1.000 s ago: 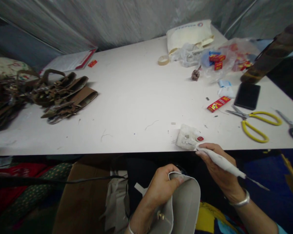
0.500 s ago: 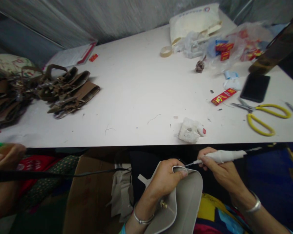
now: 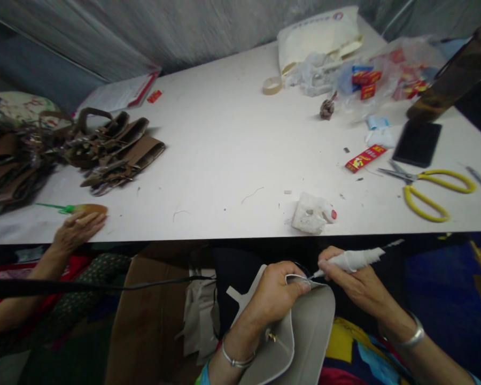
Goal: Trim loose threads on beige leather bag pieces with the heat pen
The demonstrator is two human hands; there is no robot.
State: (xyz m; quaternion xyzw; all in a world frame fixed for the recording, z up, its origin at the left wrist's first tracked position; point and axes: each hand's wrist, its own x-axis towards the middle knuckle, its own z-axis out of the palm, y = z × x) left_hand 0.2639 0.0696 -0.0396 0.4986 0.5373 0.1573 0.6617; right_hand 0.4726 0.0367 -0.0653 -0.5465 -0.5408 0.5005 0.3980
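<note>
My left hand (image 3: 278, 286) pinches the upper edge of a light grey leather bag (image 3: 307, 334) with a small gold clasp (image 3: 271, 336) on it. The bag's flap hangs open below my fingers. In my right hand (image 3: 350, 278) is an awl-like tool (image 3: 356, 259), its handle wrapped in white and its thin shaft pointing left. Its tip meets the bag's edge beside my left thumb; whether it has gone into the material I cannot tell.
A co-worker's hand (image 3: 78, 227) rests on an orange bottle with a green nozzle (image 3: 66, 209). Brown bags (image 3: 132, 155) are piled at left. Yellow-handled scissors (image 3: 427, 195), a phone (image 3: 419, 143) and a crumpled white lump (image 3: 310, 214) lie on the table. A cardboard box (image 3: 144, 315) stands below.
My right hand has shifted left with the tool, so less of its shaft shows at the bag's edge. The co-worker's hand has moved up onto the table with the bottle.
</note>
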